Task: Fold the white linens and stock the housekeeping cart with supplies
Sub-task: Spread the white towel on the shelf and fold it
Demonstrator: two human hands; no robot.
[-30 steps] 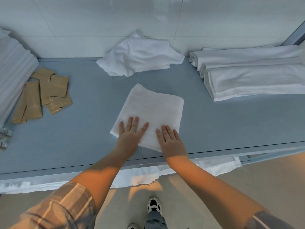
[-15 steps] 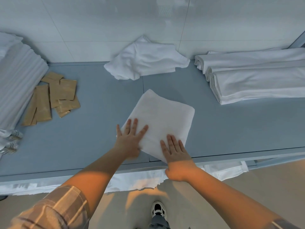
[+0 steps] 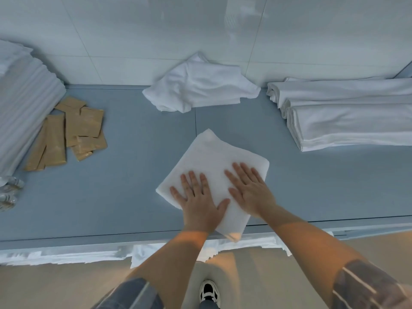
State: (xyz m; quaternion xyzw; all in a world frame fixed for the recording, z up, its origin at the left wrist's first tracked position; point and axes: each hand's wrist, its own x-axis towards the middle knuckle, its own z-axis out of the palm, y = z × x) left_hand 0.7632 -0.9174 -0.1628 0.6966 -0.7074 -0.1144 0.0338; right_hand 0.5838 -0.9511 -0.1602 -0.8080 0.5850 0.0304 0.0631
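Note:
A folded white towel [image 3: 214,157] lies on the blue-grey table [image 3: 124,197], turned at an angle, its near corner hanging over the front edge. My left hand [image 3: 198,201] lies flat on the towel's near left part, fingers spread. My right hand [image 3: 249,190] lies flat on its right part, fingers apart. Neither hand grips anything. A crumpled white cloth [image 3: 198,85] sits at the back against the wall.
Folded white sheets [image 3: 347,112] are stacked at the right. A stack of striped white linen [image 3: 20,105] stands at the left, with several brown paper packets [image 3: 69,130] beside it. Wrapped items [image 3: 9,192] lie at the far left edge. White fabric hangs below the table front.
The towel has been pushed right and nearer the front edge. My right hand moved from the towel's near edge up onto its right part; my left hand shifted right.

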